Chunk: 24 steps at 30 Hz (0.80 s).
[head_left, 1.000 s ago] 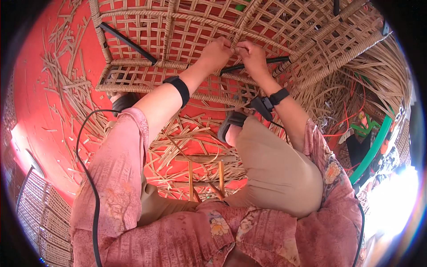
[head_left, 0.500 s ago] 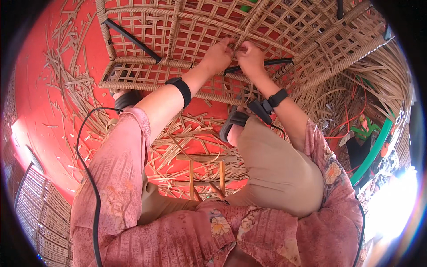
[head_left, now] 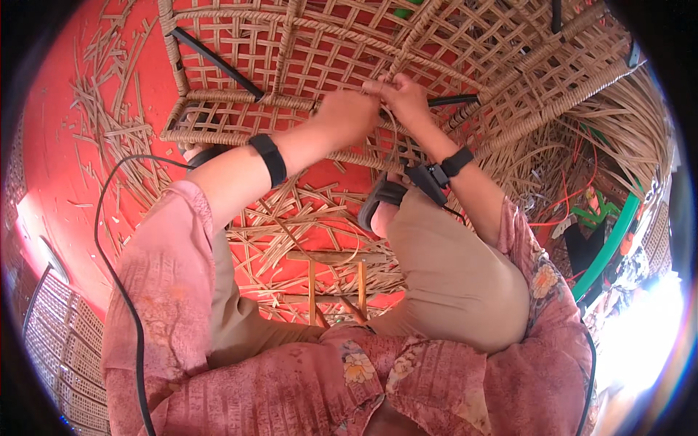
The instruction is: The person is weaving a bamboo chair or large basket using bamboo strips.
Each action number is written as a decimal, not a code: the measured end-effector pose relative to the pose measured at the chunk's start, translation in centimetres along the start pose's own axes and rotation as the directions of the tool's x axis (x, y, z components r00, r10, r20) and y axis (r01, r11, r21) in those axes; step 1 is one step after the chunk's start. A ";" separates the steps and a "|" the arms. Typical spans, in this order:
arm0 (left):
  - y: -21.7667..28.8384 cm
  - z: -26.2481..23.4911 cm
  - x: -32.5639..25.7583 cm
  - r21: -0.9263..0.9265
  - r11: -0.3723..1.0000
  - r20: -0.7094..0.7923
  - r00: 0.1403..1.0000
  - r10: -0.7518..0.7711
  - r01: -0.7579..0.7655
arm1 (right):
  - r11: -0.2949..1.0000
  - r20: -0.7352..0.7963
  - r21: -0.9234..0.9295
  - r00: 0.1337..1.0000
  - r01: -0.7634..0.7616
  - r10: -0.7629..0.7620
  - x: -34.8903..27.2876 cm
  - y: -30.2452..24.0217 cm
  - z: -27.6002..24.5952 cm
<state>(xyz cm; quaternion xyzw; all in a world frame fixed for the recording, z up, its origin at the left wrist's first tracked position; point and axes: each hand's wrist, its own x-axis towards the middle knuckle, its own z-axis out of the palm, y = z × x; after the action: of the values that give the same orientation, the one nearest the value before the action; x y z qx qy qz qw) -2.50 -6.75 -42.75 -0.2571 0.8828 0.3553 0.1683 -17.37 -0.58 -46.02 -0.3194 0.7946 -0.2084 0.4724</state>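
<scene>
A large open-weave cane frame [head_left: 240, 54], its ribs wrapped with strands, leans across the top of the view. Both my hands work at its lower middle, by an upright wrapped rib. My left hand [head_left: 349, 116] is closed, knuckles up and slightly blurred, with its fingertips mostly hidden. A thin cane strand [head_left: 395, 134] curves down from between the hands. My right hand [head_left: 407, 100] pinches at this strand beside the rib, thumb and forefinger together. Close by on the frame, a black bar [head_left: 454, 99] runs to the right of my right hand.
Cut cane scraps [head_left: 109, 109] litter the red floor covering [head_left: 58, 160]. A small wooden stool [head_left: 338, 257] stands between my legs. Long loose strands [head_left: 625, 138] lie in a bundle at the right, near a green curved tube [head_left: 614, 243]. Another woven piece [head_left: 62, 349] is at lower left.
My left hand has moved down and to the left, its elbow swinging outward. The right hand stays near the rib, its fingers shifted slightly left. A strand now shows curving between them.
</scene>
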 end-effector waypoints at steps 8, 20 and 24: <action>3.2 -1.4 -0.4 -0.561 0.778 0.594 0.792 0.139 0.284 | 0.955 0.109 0.295 0.993 0.010 -0.044 0.7 2.3 -1.0; -1.9 4.6 5.4 -0.677 0.735 -0.310 0.917 -0.249 -0.029 | 0.559 0.333 0.756 0.935 -0.341 0.120 0.3 3.5 -1.0; -2.8 4.0 6.3 -0.636 0.771 -0.229 0.949 -0.216 0.023 | 0.559 0.342 0.722 0.912 -0.408 0.225 0.4 3.0 -0.7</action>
<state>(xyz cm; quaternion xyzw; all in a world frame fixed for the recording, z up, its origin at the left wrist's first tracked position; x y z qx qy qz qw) -5.55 -7.69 -50.04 -0.4034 0.7109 0.5750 -0.0348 -19.07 1.27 -47.82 0.0464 0.6139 -0.4080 0.6742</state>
